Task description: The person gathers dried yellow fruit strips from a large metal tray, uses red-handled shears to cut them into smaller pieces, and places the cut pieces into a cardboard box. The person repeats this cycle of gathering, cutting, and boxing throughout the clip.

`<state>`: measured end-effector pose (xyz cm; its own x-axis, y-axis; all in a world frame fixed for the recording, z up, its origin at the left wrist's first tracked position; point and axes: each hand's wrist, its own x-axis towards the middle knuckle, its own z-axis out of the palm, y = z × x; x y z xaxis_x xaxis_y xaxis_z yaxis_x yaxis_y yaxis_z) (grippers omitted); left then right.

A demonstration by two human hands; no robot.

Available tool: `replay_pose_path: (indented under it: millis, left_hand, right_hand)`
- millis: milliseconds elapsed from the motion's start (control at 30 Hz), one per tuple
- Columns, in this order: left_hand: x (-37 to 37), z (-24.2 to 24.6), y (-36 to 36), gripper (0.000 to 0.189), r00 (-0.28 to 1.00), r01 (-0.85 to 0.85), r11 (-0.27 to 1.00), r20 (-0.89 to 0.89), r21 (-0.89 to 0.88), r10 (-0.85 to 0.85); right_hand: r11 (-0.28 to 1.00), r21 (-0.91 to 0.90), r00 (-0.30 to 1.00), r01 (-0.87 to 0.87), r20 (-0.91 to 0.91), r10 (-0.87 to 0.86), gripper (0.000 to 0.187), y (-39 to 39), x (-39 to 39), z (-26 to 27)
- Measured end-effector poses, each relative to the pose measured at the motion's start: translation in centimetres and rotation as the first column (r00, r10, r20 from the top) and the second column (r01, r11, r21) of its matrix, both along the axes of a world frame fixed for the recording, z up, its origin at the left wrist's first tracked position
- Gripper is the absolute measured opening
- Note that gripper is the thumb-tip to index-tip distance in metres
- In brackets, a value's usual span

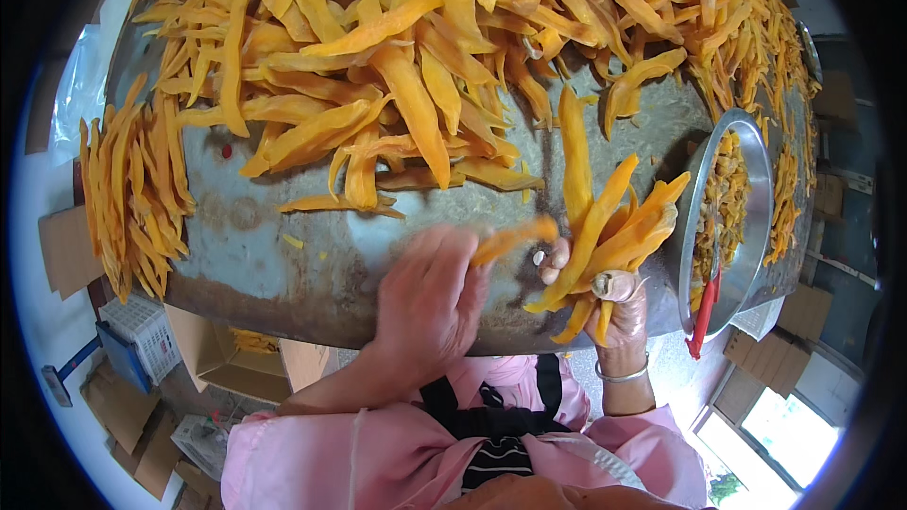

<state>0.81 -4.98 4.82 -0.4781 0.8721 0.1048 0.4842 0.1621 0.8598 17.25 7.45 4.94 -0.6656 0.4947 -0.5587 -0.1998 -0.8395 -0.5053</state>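
My right hand [616, 304] grips a fanned bundle of dried orange strips [616, 234], which look like sweet potato or mango. Its thumb tip seems wrapped or covered. To its left, my left hand [432, 290] is blurred and pinches a single orange strip [514, 237] by one end, close to the bundle. Both hands are over the near edge of a worn metal-looking tabletop [234, 227]. Just beyond them lies a large loose heap of orange strips [397, 71]. Strips laid roughly side by side form a flatter pile [134, 205] at the table's left end.
Right of my right hand stands a metal bowl [758, 227] of small orange-brown pieces, with a red-handled tool [701, 319] leaning in it. More strips [772, 57] cover the far right. Below the table are an open cardboard box [237, 379] holding strips and a white plastic crate [145, 333].
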Motion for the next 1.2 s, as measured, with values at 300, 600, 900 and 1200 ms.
replay_pose_path:
  millis: [300,600,900,1200]
  left_hand:
    - [2.3,-1.4,4.2,0.033,0.865,-0.006,0.99,0.498,0.141,-0.065]
    - [-0.8,-0.3,6.3,0.071,0.573,0.316,0.946,0.78,0.073,-0.252]
    - [-0.2,0.9,7.8,0.046,0.338,0.131,0.986,0.931,0.099,-0.139]
    - [-0.5,-0.4,6.9,0.044,0.36,0.172,0.979,0.918,0.109,-0.166]
  right_hand:
    - [0.992,0.111,0.989,-0.059,0.14,0.043,0.064,-0.3,-1.0,1.2]
    - [0.899,0.333,0.943,-0.283,0.269,0.197,0.071,1.5,-1.6,1.4]
    - [0.783,0.48,0.907,-0.396,0.339,0.251,0.053,2.9,-2.1,2.0]
    - [0.974,0.222,0.98,-0.04,0.2,-0.005,0.034,3.4,-1.6,2.1]
